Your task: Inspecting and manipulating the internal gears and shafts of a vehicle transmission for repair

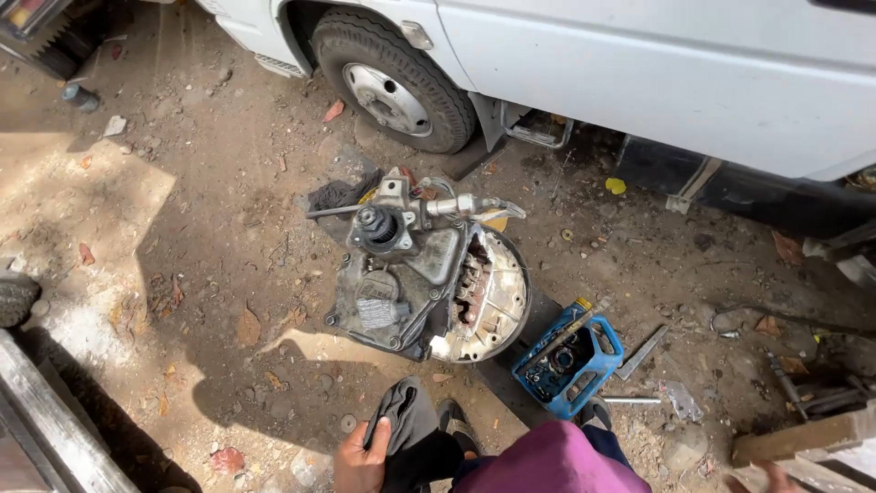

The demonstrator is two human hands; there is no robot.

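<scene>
On the bare dirt ground we see a blue plastic container cut open on its upper face, with a yellow cap at its far corner; it lies just right of the gearbox and holds dark metal parts, with a long metal bar resting slantwise across it. A flat steel strip lies just beside it on the right. A scrap of yellow sits farther back, near the white truck, whose front wheel stands beyond the gearbox. Dry leaves and stones are scattered about, and wooden planks lie at the right edge.

Our left hand, at the bottom edge of the view, is closed around a dark grey rag, which hangs bunched from the fist near our shoes. Of our right hand only a sliver shows at the lower right corner, near the planks; we cannot tell its grip.

The gearbox lies on the ground ahead of us, well apart from the rag: a grimy grey casing, shaft and lever on top, its open round bell housing turned rightward.
</scene>
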